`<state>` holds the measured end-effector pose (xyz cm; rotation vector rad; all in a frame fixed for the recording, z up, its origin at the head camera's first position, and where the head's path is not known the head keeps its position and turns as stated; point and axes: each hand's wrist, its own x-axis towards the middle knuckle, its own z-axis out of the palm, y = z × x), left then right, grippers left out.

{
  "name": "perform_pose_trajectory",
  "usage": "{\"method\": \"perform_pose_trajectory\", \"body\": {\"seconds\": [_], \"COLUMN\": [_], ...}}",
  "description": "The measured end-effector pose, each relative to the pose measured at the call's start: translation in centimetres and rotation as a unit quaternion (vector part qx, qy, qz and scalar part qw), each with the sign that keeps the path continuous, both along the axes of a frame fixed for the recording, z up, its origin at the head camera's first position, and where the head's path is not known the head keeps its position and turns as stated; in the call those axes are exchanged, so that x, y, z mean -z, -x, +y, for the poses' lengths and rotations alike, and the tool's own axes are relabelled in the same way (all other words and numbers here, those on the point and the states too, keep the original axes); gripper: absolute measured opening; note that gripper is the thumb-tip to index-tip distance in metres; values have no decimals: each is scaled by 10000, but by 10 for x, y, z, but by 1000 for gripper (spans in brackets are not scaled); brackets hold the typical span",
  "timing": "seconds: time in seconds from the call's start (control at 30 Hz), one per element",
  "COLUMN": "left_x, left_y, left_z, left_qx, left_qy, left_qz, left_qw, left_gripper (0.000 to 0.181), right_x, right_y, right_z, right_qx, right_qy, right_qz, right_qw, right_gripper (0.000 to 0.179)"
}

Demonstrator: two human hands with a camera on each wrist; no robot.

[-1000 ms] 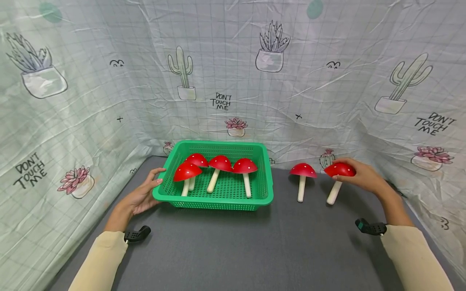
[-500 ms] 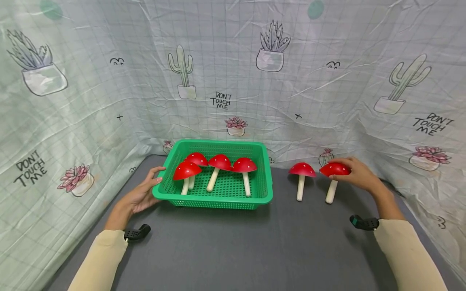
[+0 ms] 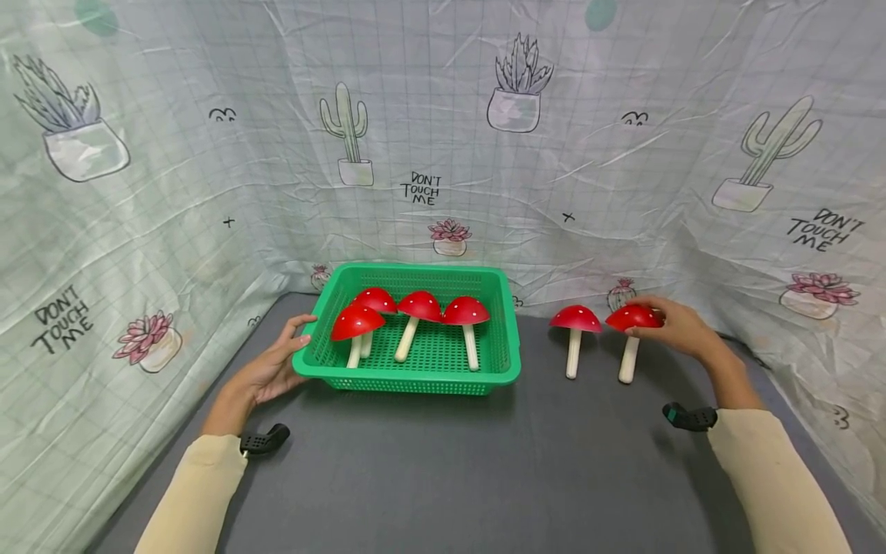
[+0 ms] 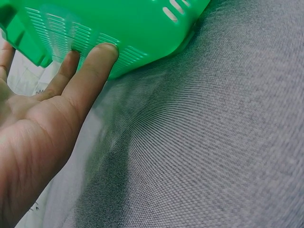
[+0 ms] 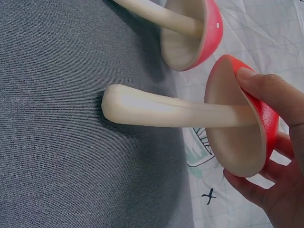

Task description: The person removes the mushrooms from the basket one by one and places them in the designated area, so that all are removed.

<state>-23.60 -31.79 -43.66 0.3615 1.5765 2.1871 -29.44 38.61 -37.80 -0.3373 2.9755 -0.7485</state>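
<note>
Right hand [image 3: 677,326], mushroom [image 3: 627,317] — slightly leftward

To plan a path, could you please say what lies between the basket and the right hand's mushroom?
The head view shows one red-capped mushroom between them, apart from both.

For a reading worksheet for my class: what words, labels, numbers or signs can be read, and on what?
"DON'T TOUCH ME": three times on the patterned cloth: left, centre, right.
"+": small cross on that cloth.
Dark marks on it, left wrist view: too small to read.
</note>
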Motion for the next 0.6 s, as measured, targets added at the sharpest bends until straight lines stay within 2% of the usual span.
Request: {"method": "perform_pose_trajectory", "body": {"seconds": [0.33,0.6], "left_x": [1,0], "left_y": [2,1], "left_z": [-1,-2], "left_qx": [5,90], "left_qy": [-34,-45], "left_qz": [-23,-21], "left_qw": [10000,9999], "left_gripper": [37,37], "right_x": [1,-3], "right_y": [4,10], "right_z": [3,7], "right_qx": [-102,-374], "right_qy": [-5,-107], "right_qz": [-394,-545], "right_qw": [9992,9978], "right_gripper": [75,74]}}
